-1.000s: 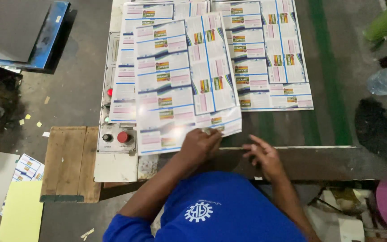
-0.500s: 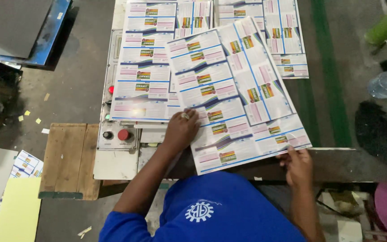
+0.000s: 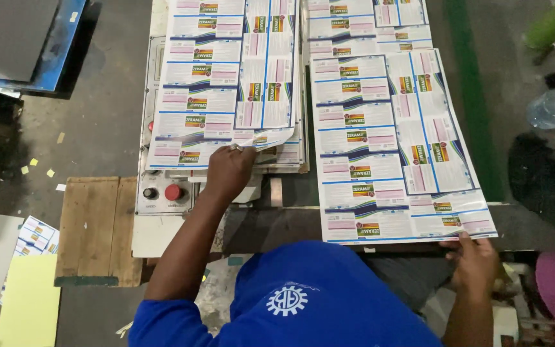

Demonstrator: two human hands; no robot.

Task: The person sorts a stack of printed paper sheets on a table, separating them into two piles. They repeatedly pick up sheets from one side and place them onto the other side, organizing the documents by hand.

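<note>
Head view, looking down on a dark worktable (image 3: pixel 277 225) with 2 hands at work. Left hand (image 3: pixel 229 170): fingers curled onto the near edge of the stack of glossy printed label sheets (image 3: pixel 226 83), lifting its top sheet's corner. Right hand (image 3: pixel 476 260): pinching the near right corner of a single large printed label sheet (image 3: pixel 396 148), which lies flat, overhanging the table's front edge. Dark strip of table between stack and sheet. Grey control panel with red button (image 3: pixel 165 193) beside the left wrist.
</note>
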